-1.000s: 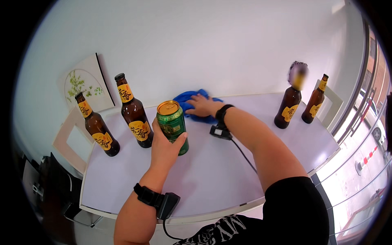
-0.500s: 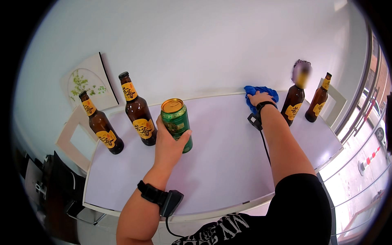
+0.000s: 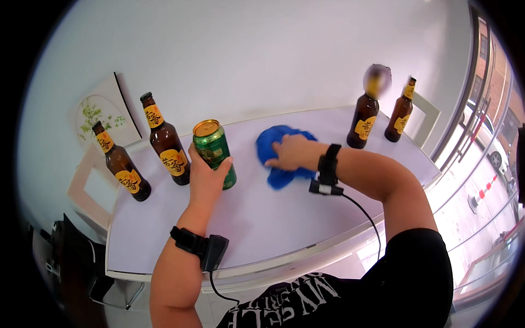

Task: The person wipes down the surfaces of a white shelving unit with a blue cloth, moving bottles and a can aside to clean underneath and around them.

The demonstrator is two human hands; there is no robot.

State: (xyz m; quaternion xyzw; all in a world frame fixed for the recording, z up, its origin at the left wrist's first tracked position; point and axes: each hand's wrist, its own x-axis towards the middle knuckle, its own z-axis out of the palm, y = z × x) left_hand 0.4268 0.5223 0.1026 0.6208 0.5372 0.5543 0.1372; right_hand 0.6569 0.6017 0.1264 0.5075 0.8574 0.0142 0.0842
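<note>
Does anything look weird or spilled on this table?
Yes: a blurry patch covers the neck of one brown bottle, on the right, while the bottle beside it looks sharp. I see no spill near the green can or blue cloth.

From the wearer's head, the wide fisheye camera looks down and forward over the worktop (image 3: 262, 227) from its near edge, facing the wall (image 3: 251, 63) beyond. Sitting close, it sets the left hand (image 3: 209, 176) and right hand (image 3: 292, 153) mid-view, taking in both worktop ends.
</note>
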